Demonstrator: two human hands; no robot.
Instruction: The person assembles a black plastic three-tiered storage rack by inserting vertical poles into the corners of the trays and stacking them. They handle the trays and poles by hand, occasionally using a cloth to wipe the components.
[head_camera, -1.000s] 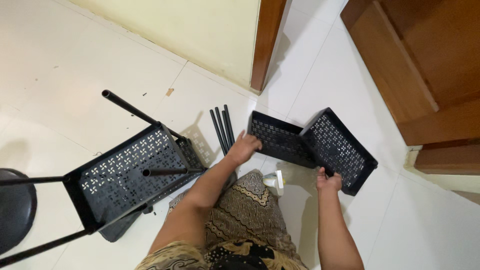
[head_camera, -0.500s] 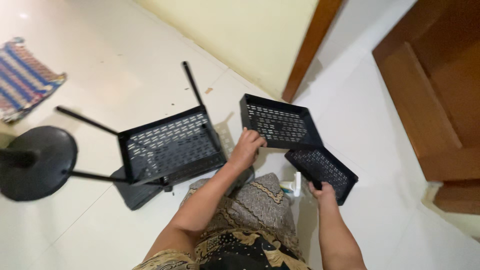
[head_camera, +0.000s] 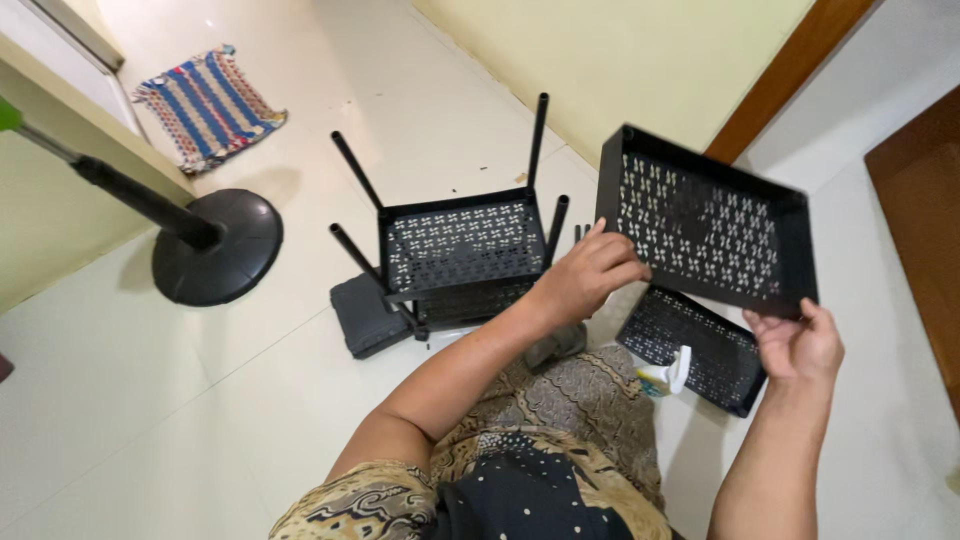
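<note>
Gripping a lifted black perforated tray (head_camera: 705, 220), left hand (head_camera: 590, 275) and right hand (head_camera: 800, 345) clasp its lower corners.

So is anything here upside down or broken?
The black perforated rack on the floor is upside down, its poles pointing up. Nothing looks broken. The left hand and right hand hold a loose black perforated tray tilted above another tray.

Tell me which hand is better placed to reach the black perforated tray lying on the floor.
Right. The right hand grips the lifted black perforated tray at its lower corner, directly above the floor tray. The left hand holds the lifted tray's left edge, nearer the black perforated rack with poles.
</note>
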